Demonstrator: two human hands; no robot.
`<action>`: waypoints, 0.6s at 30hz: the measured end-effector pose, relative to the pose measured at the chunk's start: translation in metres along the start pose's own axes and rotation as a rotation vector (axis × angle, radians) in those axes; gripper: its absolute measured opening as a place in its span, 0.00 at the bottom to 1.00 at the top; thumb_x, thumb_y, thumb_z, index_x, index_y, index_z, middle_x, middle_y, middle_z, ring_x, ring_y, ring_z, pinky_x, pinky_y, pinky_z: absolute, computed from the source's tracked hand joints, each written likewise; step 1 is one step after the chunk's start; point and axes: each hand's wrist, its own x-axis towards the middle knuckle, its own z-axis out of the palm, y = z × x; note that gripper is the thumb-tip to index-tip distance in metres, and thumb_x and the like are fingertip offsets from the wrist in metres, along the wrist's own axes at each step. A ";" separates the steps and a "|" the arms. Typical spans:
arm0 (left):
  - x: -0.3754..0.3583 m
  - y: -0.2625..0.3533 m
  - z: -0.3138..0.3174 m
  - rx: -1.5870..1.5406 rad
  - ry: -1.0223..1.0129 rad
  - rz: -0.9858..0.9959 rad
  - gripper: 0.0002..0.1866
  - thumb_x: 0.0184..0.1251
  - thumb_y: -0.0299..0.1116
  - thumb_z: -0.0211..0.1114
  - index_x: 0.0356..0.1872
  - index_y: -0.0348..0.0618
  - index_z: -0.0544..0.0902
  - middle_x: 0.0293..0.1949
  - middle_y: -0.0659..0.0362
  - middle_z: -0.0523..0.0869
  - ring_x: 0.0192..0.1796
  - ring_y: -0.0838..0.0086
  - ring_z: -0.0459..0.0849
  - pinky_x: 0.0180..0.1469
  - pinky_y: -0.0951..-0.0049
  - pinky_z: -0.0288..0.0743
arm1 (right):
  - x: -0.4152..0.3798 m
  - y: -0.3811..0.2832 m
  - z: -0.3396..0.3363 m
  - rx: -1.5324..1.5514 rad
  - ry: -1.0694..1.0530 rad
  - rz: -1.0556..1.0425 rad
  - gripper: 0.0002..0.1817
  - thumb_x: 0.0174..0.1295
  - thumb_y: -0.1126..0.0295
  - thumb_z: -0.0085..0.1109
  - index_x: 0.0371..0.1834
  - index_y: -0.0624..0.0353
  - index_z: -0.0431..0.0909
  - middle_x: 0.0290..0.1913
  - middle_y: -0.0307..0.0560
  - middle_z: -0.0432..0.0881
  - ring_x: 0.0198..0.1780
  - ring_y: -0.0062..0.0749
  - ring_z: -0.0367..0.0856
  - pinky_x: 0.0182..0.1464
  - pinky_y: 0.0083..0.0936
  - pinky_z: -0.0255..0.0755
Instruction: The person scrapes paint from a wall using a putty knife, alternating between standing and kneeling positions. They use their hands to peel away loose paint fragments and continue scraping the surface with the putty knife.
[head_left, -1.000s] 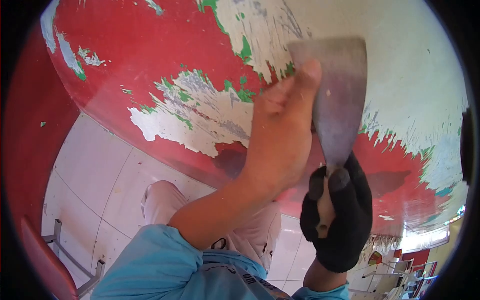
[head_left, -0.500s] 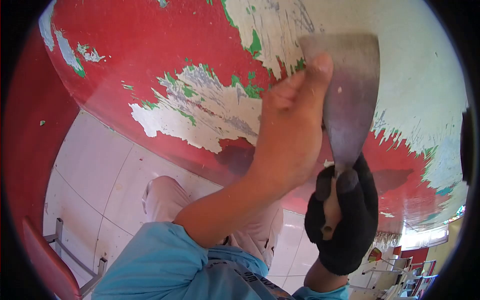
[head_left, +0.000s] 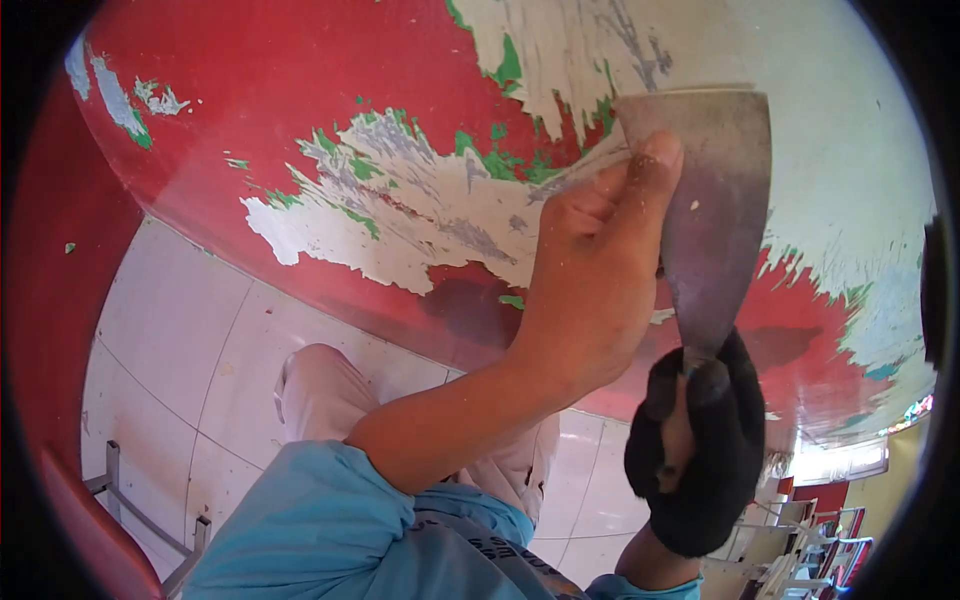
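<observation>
A wide metal scraper [head_left: 718, 200] lies over the wall, its broad edge up and its handle down. My right hand [head_left: 700, 450], in a black glove, is wrapped round the handle. The bare left hand [head_left: 605, 265] pinches the left side of the blade near its top, thumb on the front face; its other fingers are curled partly out of sight behind. Behind the blade is the wall [head_left: 330, 60], red with patches of cream, grey and green where paint has come away.
Pale floor tiles [head_left: 250, 370] run along the wall's foot. A red chair [head_left: 95, 520] with metal legs stands at the lower left. Desks or chairs [head_left: 800, 540] and a bright window [head_left: 840, 460] are at the lower right.
Both hands and the scraper have shifted slightly down and to the right in the view. The wall patches have moved a little left as the view shifted. The grip looks the same.
</observation>
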 end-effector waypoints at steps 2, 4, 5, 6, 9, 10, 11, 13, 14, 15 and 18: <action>0.001 -0.003 -0.001 0.071 0.007 0.006 0.18 0.70 0.45 0.53 0.29 0.42 0.80 0.21 0.71 0.74 0.25 0.89 0.69 0.26 0.85 0.66 | 0.003 -0.001 -0.010 -0.011 -0.026 -0.001 0.22 0.67 0.63 0.44 0.57 0.69 0.63 0.25 0.44 0.72 0.10 0.18 0.61 0.10 0.13 0.54; 0.002 0.006 0.006 0.141 0.029 0.001 0.18 0.71 0.45 0.53 0.29 0.41 0.79 0.21 0.71 0.74 0.24 0.89 0.69 0.26 0.84 0.66 | 0.008 -0.001 -0.007 -0.026 -0.047 0.016 0.22 0.67 0.63 0.45 0.56 0.69 0.64 0.25 0.43 0.72 0.10 0.18 0.61 0.10 0.13 0.54; 0.005 0.011 0.009 0.069 0.046 0.053 0.19 0.71 0.46 0.53 0.30 0.41 0.80 0.22 0.70 0.75 0.24 0.88 0.70 0.27 0.84 0.67 | 0.014 0.000 0.000 -0.025 -0.066 -0.011 0.21 0.67 0.62 0.45 0.55 0.69 0.64 0.25 0.43 0.72 0.10 0.18 0.61 0.09 0.13 0.54; 0.005 0.014 0.012 -0.008 0.068 0.100 0.19 0.71 0.47 0.53 0.31 0.41 0.80 0.22 0.70 0.76 0.24 0.88 0.71 0.27 0.84 0.68 | 0.016 0.000 0.004 -0.028 -0.081 -0.032 0.21 0.67 0.62 0.45 0.54 0.68 0.65 0.24 0.43 0.72 0.09 0.18 0.62 0.09 0.13 0.54; -0.001 0.002 0.001 0.070 0.037 0.058 0.19 0.70 0.47 0.53 0.32 0.41 0.80 0.24 0.67 0.78 0.25 0.87 0.74 0.29 0.83 0.70 | 0.009 0.002 -0.004 -0.025 -0.083 -0.017 0.20 0.66 0.62 0.46 0.53 0.68 0.65 0.24 0.42 0.71 0.09 0.18 0.62 0.09 0.13 0.55; -0.003 -0.001 0.000 0.133 0.049 0.010 0.19 0.70 0.47 0.53 0.33 0.40 0.80 0.25 0.67 0.79 0.26 0.86 0.75 0.29 0.82 0.71 | 0.007 0.003 -0.006 0.009 -0.056 0.009 0.20 0.66 0.62 0.46 0.53 0.68 0.65 0.24 0.42 0.71 0.09 0.17 0.62 0.09 0.13 0.55; -0.003 -0.006 -0.004 0.129 0.051 0.005 0.19 0.70 0.47 0.53 0.33 0.40 0.80 0.25 0.67 0.79 0.26 0.86 0.75 0.29 0.82 0.71 | 0.005 0.005 -0.008 -0.024 -0.034 0.026 0.21 0.66 0.61 0.46 0.53 0.69 0.65 0.23 0.42 0.71 0.09 0.18 0.62 0.09 0.13 0.55; -0.001 0.002 0.000 0.043 0.050 -0.004 0.18 0.71 0.46 0.53 0.35 0.40 0.80 0.25 0.67 0.79 0.26 0.86 0.74 0.29 0.83 0.69 | 0.003 0.002 -0.003 -0.007 -0.040 0.020 0.21 0.66 0.62 0.46 0.53 0.69 0.65 0.23 0.42 0.71 0.09 0.18 0.62 0.09 0.13 0.55; -0.002 -0.001 -0.001 0.040 0.056 -0.016 0.18 0.71 0.46 0.53 0.35 0.40 0.80 0.25 0.67 0.79 0.26 0.86 0.74 0.29 0.83 0.69 | 0.002 0.000 -0.003 0.013 -0.051 0.011 0.21 0.66 0.62 0.46 0.53 0.69 0.65 0.24 0.42 0.71 0.09 0.18 0.62 0.09 0.14 0.55; -0.002 -0.004 -0.003 0.048 0.044 0.001 0.18 0.70 0.46 0.53 0.36 0.40 0.81 0.26 0.67 0.80 0.27 0.87 0.74 0.29 0.83 0.69 | 0.002 0.001 -0.006 0.014 -0.042 0.012 0.21 0.66 0.62 0.46 0.53 0.69 0.65 0.24 0.42 0.71 0.09 0.18 0.62 0.09 0.14 0.55; 0.001 -0.007 -0.002 0.104 0.047 0.057 0.18 0.70 0.47 0.53 0.36 0.40 0.81 0.27 0.67 0.79 0.27 0.87 0.74 0.29 0.83 0.68 | 0.011 0.004 -0.005 0.019 -0.007 0.030 0.18 0.65 0.65 0.50 0.49 0.70 0.70 0.21 0.42 0.72 0.11 0.18 0.65 0.11 0.15 0.55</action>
